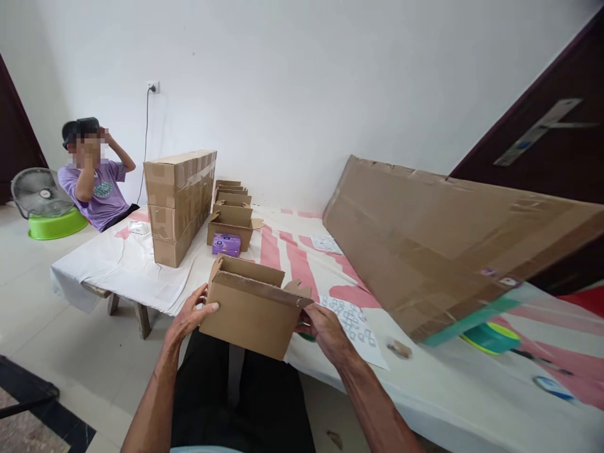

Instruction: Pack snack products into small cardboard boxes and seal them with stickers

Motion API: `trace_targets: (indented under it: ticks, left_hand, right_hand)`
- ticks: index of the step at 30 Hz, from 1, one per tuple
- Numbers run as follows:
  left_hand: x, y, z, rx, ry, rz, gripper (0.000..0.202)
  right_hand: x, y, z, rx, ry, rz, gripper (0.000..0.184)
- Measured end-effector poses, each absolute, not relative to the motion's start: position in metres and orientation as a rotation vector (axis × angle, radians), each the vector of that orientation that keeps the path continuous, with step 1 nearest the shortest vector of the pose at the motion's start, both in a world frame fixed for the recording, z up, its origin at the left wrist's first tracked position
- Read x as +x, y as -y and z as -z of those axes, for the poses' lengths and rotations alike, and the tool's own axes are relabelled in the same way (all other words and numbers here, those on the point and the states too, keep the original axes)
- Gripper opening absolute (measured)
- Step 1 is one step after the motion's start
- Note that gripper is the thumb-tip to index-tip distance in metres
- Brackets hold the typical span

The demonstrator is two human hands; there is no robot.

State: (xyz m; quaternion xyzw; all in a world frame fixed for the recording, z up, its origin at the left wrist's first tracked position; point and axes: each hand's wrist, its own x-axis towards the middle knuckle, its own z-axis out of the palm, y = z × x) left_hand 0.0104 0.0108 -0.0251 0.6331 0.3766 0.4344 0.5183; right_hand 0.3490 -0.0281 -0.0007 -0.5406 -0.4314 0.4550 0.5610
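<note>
An uncovered cardboard box [250, 314] is held at the table's front edge, above my lap, its top flaps standing up. My left hand [191, 311] grips its left end, thumb on the near wall and fingers around the side. At the right end my right hand [323, 324] is closed on the box's edge, some fingers hidden behind it. Just beyond lies a purple packet [226, 244], against another open cardboard box [245, 220]. A printed sheet [352, 327] lies to the right of my right hand.
Stacked taped cartons [177, 207] stand left of a row of open boxes. A large cardboard panel [448, 245] leans across the right side. A tape roll [553, 387] lies on the cloth-covered table [292, 264]. A person [101, 182] sits at the far left, near a fan [42, 192].
</note>
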Motion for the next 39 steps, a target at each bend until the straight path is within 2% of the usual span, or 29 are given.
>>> trace_targets:
  ticks: [5, 12, 15, 19, 23, 29, 36, 39]
  left_hand:
    - [0.011, -0.010, 0.021, 1.495, -0.861, -1.019, 0.099]
    - [0.007, -0.009, 0.014, 1.367, -0.856, -1.072, 0.080]
    - [0.003, -0.011, 0.020, 1.190, -0.803, -1.140, 0.071]
    - [-0.005, -0.017, 0.039, 0.960, -0.733, -1.192, 0.071]
    - [-0.013, -0.022, 0.060, 0.869, -0.706, -1.235, 0.070]
    - [-0.020, -0.026, 0.082, 0.750, -0.650, -1.282, 0.061]
    - [-0.020, -0.027, 0.086, 0.693, -0.611, -1.289, 0.059]
    - [-0.020, -0.026, 0.085, 0.690, -0.607, -1.292, 0.058]
  right_hand:
    - [0.347, 0.022, 0.005, -1.264, 1.043, -1.069, 0.061]
    - [0.348, 0.022, 0.012, -1.207, 1.124, -1.035, 0.074]
    - [0.344, 0.025, 0.017, -1.224, 1.202, -0.988, 0.087]
    - [0.322, 0.036, 0.016, -1.156, 1.357, -0.923, 0.102]
    - [0.286, 0.059, -0.001, -1.135, 1.447, -0.721, 0.096]
    - [0.248, 0.081, -0.026, -1.099, 1.493, -0.676, 0.093]
    - [0.253, 0.078, -0.028, -1.115, 1.542, -0.652, 0.091]
    - [0.256, 0.076, -0.033, -1.102, 1.561, -0.555, 0.080]
